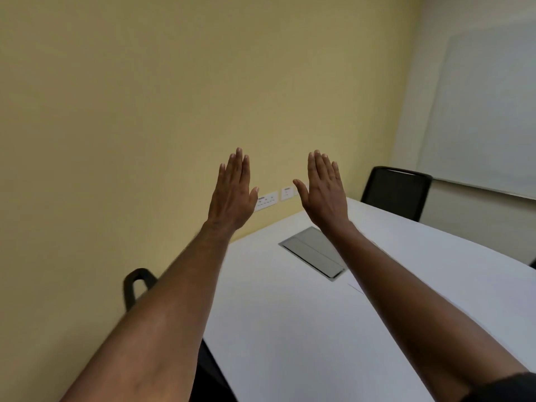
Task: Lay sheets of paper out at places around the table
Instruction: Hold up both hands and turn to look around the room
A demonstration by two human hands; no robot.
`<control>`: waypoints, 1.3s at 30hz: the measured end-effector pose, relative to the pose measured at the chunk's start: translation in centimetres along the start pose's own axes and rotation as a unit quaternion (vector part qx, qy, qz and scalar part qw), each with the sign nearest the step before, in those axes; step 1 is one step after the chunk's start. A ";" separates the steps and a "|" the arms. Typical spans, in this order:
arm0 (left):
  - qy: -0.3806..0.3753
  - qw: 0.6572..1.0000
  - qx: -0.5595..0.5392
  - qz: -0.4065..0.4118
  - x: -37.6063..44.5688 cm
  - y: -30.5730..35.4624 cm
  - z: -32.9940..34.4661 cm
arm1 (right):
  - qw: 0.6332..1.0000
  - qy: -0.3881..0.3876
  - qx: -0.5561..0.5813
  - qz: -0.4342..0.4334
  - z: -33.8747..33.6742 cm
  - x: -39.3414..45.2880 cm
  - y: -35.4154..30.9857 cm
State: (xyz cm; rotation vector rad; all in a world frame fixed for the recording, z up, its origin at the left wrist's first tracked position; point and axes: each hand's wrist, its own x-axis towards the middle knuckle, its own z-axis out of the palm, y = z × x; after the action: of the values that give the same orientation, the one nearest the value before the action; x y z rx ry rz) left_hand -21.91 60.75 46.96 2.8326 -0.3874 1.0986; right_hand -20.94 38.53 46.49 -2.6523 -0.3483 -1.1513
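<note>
Both bare forearms fill the lower frame, running up from the bottom edge toward centre. Left hand (233, 195): raised, back to the camera, fingers straight and pressed together, thumb out to the side; nothing held. Right hand (324, 192): same posture, fingers together, thumb angled inward; nothing held. Hands are apart, a clear gap between them, both lifted off the table.

White table (290, 329) occupies lower right, tilted in frame. Grey metal cable hatch (314, 252) sits flush in the tabletop, its upper right corner hidden behind the right wrist. A sheet of paper (374, 303) lies flat on the table just below-right of the hatch, white on white; only a thin corner edge shows, the rest covered by the right forearm.

Black chair (396, 192) stands at the table's far side, right of centre. Another black chair's armrest (136, 282) shows at lower left, beside the left forearm. Wall sockets (266, 200) sit on the yellow wall between the hands. Whiteboard (487, 111) hangs upper right.
</note>
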 end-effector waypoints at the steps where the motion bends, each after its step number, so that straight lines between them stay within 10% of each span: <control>1: -0.001 1.000 -0.008 0.008 1.1 0.8 1.3 | 1.000 0.001 -0.010 0.013 0.4 0.2 1.5; 24: -0.131 0.932 -0.232 0.248 17.2 20.3 34.2 | 0.925 -0.048 -0.217 0.307 10.4 -4.8 30.6; 39: -0.297 0.869 -0.266 0.294 10.0 30.5 55.7 | 0.871 -0.158 -0.198 0.420 23.8 -17.2 43.1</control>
State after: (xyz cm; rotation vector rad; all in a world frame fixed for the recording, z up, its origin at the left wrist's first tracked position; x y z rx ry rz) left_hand 13.54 20.12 11.98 2.4919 -1.4146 0.0440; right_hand -2.93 2.74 13.08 -2.7829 1.0140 -0.5272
